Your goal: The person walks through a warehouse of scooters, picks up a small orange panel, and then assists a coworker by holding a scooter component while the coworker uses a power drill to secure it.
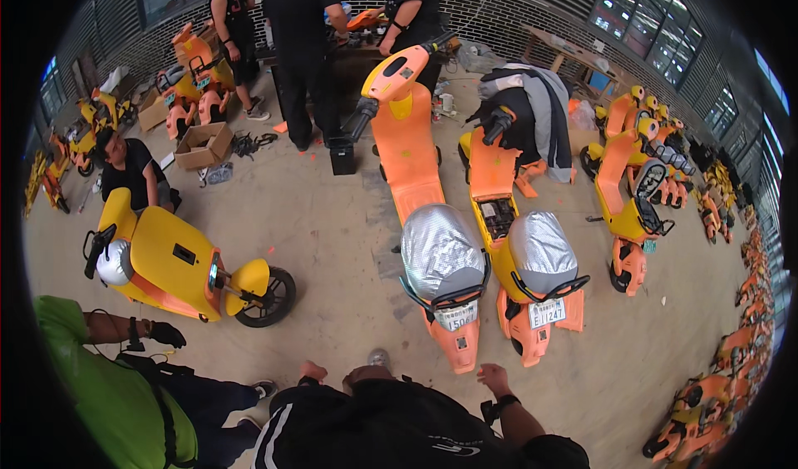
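My left hand is loosely closed in front of my body, with nothing visible in it. Off to the right, my right hand is also curled closed and looks empty; a dark band circles its wrist. Neither touches anything. Ahead of my right hand stands an orange scooter with a silver-covered seat, its rear end nearest me. Close on its right is a second yellow and orange scooter, also silver-seated, with an opening in its floorboard showing dark parts. A grey and black jacket hangs over its front.
A yellow scooter stands left, a person crouching behind it. At my left is a person in green with a black glove. Several people stand at a workbench ahead. A cardboard box and black bin sit on the floor. Scooters line the right.
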{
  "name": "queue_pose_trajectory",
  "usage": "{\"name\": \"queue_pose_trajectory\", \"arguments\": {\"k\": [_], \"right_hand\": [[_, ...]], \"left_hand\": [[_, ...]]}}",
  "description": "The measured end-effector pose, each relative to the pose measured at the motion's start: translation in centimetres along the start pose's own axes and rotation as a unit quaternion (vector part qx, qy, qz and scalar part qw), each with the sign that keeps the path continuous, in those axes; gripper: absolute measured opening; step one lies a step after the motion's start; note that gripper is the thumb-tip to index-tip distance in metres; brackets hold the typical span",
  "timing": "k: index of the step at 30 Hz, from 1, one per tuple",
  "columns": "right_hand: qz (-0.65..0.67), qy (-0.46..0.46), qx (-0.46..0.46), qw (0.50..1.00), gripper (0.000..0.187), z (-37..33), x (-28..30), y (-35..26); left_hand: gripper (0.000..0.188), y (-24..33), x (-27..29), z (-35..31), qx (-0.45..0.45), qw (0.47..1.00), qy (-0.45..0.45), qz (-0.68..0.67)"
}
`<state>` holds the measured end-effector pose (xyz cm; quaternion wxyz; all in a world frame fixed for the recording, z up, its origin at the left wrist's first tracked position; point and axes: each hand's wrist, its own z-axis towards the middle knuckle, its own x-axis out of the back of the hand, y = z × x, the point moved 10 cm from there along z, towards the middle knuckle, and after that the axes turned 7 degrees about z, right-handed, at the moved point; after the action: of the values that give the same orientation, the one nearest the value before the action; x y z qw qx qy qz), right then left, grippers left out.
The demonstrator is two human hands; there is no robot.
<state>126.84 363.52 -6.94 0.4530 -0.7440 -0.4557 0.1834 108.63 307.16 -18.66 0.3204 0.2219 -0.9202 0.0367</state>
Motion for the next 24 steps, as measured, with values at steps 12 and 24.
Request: {"name": "queue_pose_trajectory", "arguments": {"k": [12,24], "right_hand": [[-0.102,0.201,0.186,0.956,0.049,9.0,-9.4,-22.7],[-0.273,0.148,0.093,0.946,0.048,5.3,-11.8,-25.5]], "left_hand": [[0.014,4.9,3.0,-1.0,-0.199,0.98,-0.007,-0.007],[0.033,1.1,-5.0,3.2,-0.373,0.766,-0.036,0.523]]}}
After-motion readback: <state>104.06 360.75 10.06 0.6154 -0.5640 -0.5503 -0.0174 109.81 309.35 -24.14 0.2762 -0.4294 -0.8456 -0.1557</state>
